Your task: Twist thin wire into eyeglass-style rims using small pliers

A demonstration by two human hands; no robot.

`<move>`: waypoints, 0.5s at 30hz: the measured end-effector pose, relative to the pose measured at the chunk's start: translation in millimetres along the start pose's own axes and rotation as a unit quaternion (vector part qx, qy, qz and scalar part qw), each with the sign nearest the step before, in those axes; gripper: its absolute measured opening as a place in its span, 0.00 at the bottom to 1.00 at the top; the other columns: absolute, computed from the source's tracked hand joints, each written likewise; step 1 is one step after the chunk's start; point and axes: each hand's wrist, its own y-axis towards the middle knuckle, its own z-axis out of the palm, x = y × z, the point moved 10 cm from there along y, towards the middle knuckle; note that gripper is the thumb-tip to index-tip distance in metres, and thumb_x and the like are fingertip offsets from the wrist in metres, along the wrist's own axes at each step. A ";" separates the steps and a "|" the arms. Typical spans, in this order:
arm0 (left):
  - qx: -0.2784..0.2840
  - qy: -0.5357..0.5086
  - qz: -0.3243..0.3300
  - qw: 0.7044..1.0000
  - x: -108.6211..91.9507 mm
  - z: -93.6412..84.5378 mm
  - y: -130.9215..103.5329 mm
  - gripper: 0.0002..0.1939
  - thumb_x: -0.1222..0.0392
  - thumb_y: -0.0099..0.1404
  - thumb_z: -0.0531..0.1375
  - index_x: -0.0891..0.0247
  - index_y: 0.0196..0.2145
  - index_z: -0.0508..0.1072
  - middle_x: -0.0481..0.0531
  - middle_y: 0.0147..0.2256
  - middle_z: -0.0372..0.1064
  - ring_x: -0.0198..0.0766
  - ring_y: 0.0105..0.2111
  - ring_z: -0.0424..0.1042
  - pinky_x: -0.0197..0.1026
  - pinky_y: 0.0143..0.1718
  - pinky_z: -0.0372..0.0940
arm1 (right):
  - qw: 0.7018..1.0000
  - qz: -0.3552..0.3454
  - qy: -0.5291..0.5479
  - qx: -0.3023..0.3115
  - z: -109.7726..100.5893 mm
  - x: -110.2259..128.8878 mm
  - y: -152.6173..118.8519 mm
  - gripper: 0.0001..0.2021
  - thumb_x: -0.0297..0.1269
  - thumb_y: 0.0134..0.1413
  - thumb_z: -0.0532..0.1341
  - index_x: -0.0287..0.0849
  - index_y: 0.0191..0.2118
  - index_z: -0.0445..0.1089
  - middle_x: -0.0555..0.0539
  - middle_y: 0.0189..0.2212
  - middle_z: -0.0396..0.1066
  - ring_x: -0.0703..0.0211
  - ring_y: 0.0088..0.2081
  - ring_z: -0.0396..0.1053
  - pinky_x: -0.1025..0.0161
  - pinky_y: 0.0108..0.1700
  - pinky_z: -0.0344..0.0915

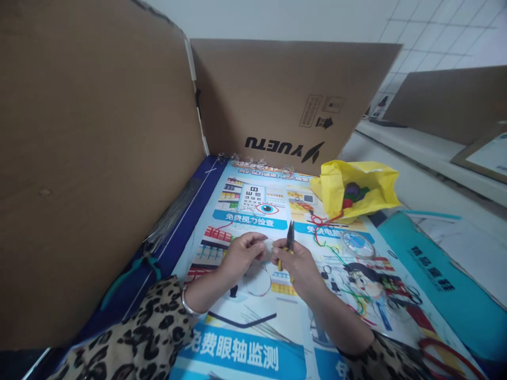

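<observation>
My right hand (295, 264) is closed around yellow-handled pliers (291, 237), their dark jaws pointing up and away from me. Close beside it, my left hand (245, 253) is closed in a pinch, thumb against fingertips. A small pale, shiny spot shows between the two hands, too small to name. Below them is a thin wire loop (270, 285); whether it hangs from the fingers or lies on the printed sheet (293, 316) I cannot tell. Several straight thin wires (257, 323) lie on the sheet nearer to me.
Cardboard panels (277, 95) stand at the back and left. Teal-handled pliers (132, 277) and a wire bundle (174, 211) lie at left. To the right are a yellow bag (376, 182) with coloured contents, a tape roll (357, 244), tangled cords (317, 227) and a teal box (435, 285).
</observation>
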 end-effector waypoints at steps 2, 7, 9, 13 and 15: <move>0.005 0.034 0.023 0.999 -5.5 1.3 -1.2 0.11 0.58 0.56 0.60 0.67 0.36 0.72 0.49 0.26 0.68 0.32 0.25 0.66 0.36 0.29 0.63 | 1.000 -0.006 -0.016 0.005 -0.4 -0.2 -0.6 0.10 0.37 0.39 0.65 0.41 0.30 0.66 0.54 0.16 0.63 0.65 0.22 0.60 0.66 0.24 0.52; 0.001 0.092 0.058 0.994 -14.3 2.9 -5.5 0.10 0.57 0.58 0.57 0.66 0.31 0.72 0.47 0.23 0.66 0.32 0.23 0.64 0.35 0.26 0.62 | 0.999 -0.011 -0.029 0.019 4.9 -1.5 -2.0 0.09 0.37 0.41 0.64 0.41 0.29 0.65 0.54 0.16 0.63 0.65 0.22 0.59 0.66 0.25 0.52; -0.003 0.098 0.065 0.993 -16.2 3.0 -6.8 0.09 0.57 0.58 0.57 0.66 0.30 0.72 0.47 0.24 0.66 0.31 0.22 0.64 0.34 0.25 0.61 | 0.999 -0.013 -0.032 0.022 6.9 -2.3 -1.9 0.09 0.37 0.41 0.64 0.41 0.29 0.65 0.54 0.16 0.63 0.65 0.22 0.59 0.66 0.25 0.52; 0.001 0.091 0.064 0.994 -16.5 4.1 -7.4 0.09 0.57 0.58 0.57 0.66 0.28 0.71 0.46 0.22 0.64 0.30 0.21 0.63 0.33 0.24 0.60 | 0.998 -0.021 -0.038 0.039 11.9 -2.4 -3.4 0.08 0.37 0.42 0.63 0.41 0.29 0.64 0.54 0.18 0.64 0.65 0.23 0.60 0.66 0.26 0.53; -0.002 0.075 0.066 0.995 -17.2 2.0 -6.4 0.10 0.56 0.58 0.57 0.66 0.26 0.69 0.45 0.22 0.63 0.29 0.22 0.63 0.32 0.24 0.60 | 0.996 -0.025 -0.061 0.062 15.6 0.0 -5.4 0.08 0.39 0.44 0.62 0.42 0.30 0.64 0.53 0.19 0.64 0.64 0.23 0.61 0.65 0.27 0.54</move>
